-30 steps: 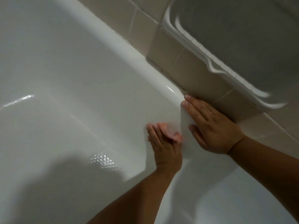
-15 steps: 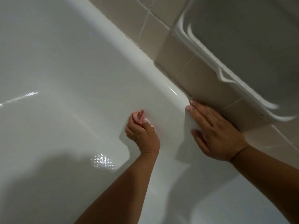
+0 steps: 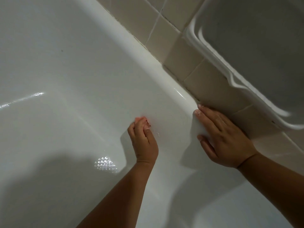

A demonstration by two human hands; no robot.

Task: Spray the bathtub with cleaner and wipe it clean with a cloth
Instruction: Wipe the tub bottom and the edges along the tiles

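Observation:
The white bathtub (image 3: 74, 66) fills the view, and its rim (image 3: 179, 92) runs along the tiled wall. My left hand (image 3: 144, 142) is curled round a small bunched pink cloth (image 3: 139, 119) and presses it against the tub's inner wall just below the rim. My right hand (image 3: 222, 139) lies on the rim to the right, palm down, with straight fingers draped over the rim's inner edge. It holds nothing. No spray bottle is in view.
Beige wall tiles (image 3: 164, 30) rise behind the rim. A white recessed soap dish (image 3: 246, 46) juts from the wall above my right hand. A textured anti-slip patch (image 3: 105, 163) glints on the tub floor to the left of my left forearm.
My left hand slid left, away from my right hand, and went from flat fingers over the cloth to a bunched grip. It has held still for the last half second. My right hand stayed put.

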